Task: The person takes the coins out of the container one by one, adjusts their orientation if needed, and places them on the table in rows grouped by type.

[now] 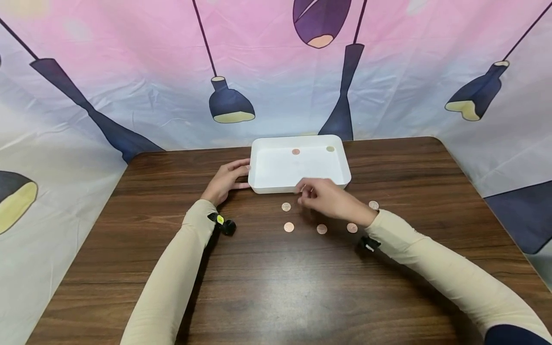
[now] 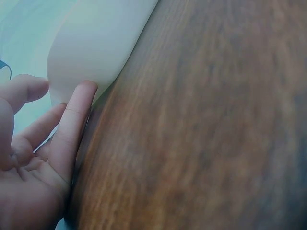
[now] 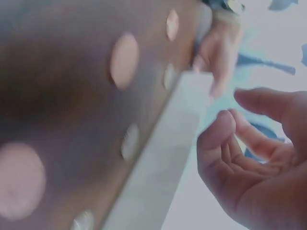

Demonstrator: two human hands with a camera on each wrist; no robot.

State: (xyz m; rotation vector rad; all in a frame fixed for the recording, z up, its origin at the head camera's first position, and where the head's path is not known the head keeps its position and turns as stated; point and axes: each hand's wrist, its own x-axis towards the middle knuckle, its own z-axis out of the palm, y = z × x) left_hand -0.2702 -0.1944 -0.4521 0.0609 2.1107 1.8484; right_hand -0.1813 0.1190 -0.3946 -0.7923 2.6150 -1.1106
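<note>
Steadying the white tray (image 1: pixel 276 184) with the left hand (image 1: pixel 225 182), the person works at the far middle of the desk (image 1: pixel 276 287), where the tray sits close to the far edge. The left fingers (image 2: pixel 72 129) lie straight against the tray's left wall, pressing it rather than gripping it.

The right hand (image 1: pixel 329 199) hovers just at the tray's near rim, above the loose coins. Its fingers (image 3: pixel 218 139) are loosely curled with a narrow gap to the thumb; the right wrist view shows no coin between them, though the head view is too small to be sure. The step in hand appears to be moving coins from the desk into the tray, with the hand at the rim between a drop and the next pick. The next move would call for lowering the fingertips onto one flat coin and pinching or sliding it up, which is fiddly on a smooth top.

Counted: two coins lie inside the tray, a copper one (image 1: pixel 295 151) and a duller one (image 1: pixel 330 149), both near its far wall. Five coins show on the desk: (image 1: pixel 286 206), (image 1: pixel 289 227), (image 1: pixel 321 229), (image 1: pixel 352 228) and (image 1: pixel 373 205), beside the right wrist. More may be hidden under the hand.
</note>
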